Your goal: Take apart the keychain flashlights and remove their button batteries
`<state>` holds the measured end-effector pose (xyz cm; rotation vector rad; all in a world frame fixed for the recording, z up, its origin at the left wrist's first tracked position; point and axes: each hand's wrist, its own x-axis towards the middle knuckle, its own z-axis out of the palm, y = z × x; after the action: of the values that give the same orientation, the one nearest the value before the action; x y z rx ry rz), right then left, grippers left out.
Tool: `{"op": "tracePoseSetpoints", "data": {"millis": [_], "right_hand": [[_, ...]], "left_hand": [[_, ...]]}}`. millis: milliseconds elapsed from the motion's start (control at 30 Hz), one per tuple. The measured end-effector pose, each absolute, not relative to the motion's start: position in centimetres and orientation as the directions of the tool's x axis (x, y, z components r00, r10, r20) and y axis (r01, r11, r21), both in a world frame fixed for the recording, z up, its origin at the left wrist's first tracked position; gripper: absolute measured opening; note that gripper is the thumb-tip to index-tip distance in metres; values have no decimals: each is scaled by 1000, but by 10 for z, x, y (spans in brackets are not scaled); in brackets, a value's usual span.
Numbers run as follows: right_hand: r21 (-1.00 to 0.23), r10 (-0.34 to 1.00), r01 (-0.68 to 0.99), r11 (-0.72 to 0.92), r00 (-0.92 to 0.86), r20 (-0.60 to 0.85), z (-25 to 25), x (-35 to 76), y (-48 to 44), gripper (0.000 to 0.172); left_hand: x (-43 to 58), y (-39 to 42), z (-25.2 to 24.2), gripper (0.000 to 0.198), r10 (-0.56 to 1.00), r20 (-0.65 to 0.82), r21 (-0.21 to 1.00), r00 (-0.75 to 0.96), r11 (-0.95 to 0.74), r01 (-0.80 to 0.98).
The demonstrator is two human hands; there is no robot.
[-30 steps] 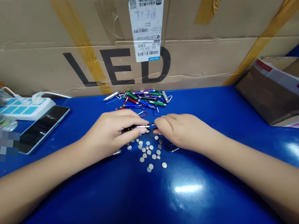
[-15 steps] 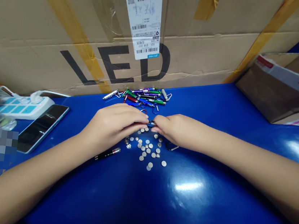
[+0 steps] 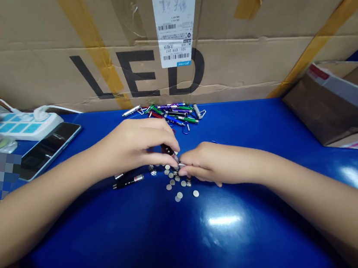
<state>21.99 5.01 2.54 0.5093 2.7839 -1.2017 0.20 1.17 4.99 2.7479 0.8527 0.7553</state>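
My left hand (image 3: pixel 145 141) grips a small black metal tube (image 3: pixel 168 150) between thumb and fingers, tilted down toward the right. Its silvery end meets the fingertips of my right hand (image 3: pixel 203 161), which are pinched together at that end; what they hold is too small to name. Several round silver button cells (image 3: pixel 179 195) lie on the blue table below the hands. A black penlight body (image 3: pixel 129 181) rests left of the cells. Behind my left hand is a pile of coloured penlights with clips (image 3: pixel 176 113).
A large cardboard box (image 3: pixel 232 71) stands along the back of the blue table (image 3: pixel 159 240). At the left lie a phone (image 3: pixel 49 150) and a white power strip (image 3: pixel 29 126). An open carton (image 3: pixel 325 108) sits at the back right.
The hands have come slightly lower, and the black tube now shows in my left hand. My right hand now covers some of the cells. The view has shifted slightly.
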Motion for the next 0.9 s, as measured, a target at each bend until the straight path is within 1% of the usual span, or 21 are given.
{"op": "tracePoseSetpoints", "data": {"millis": [67,167,200,267,300,367,433,500,567,633,733,833,900], "right_hand": [[-738,243,330,589,-943,-227,28,219,49,30],[-818,199,324,476,-945,-258,30,219,48,28],[-840,190,320,438,-946,-262,31,219,47,27],[-856,217,331,397,-940,-262,30,220,47,28],[-847,258,343,406,-932,-253,29,220,47,29],[-791,363,353,499,-914,-179,26,221,48,30],[-678,441,355,643,-896,-51,21,221,48,31],[-563,467,359,744,-882,55,16,220,47,32],[-517,479,364,775,-871,105,13,218,47,33],[-546,464,314,777,-872,159,12,217,46,36],[-638,438,191,746,-862,254,13,215,45,44],[-728,461,155,667,-854,241,15,215,44,46],[-774,490,158,613,-845,215,13,216,43,43]], "left_hand": [[4,12,48,16,679,394,454,619,-730,511],[5,11,41,28,846,261,742,464,-484,464],[5,11,38,31,882,215,813,419,-399,424],[4,11,32,33,927,161,890,339,-285,355],[4,12,29,33,942,153,906,299,-255,339],[3,12,27,33,965,155,919,213,-220,327],[4,14,26,33,976,161,926,145,-200,319],[5,15,26,34,981,160,938,108,-185,292],[6,15,27,36,985,144,955,99,-164,247],[8,14,26,37,989,104,972,108,-124,199],[10,12,24,37,992,10,989,128,-29,147],[11,11,23,36,988,-53,990,145,33,135],[10,11,23,34,985,-69,983,157,41,180]]}}
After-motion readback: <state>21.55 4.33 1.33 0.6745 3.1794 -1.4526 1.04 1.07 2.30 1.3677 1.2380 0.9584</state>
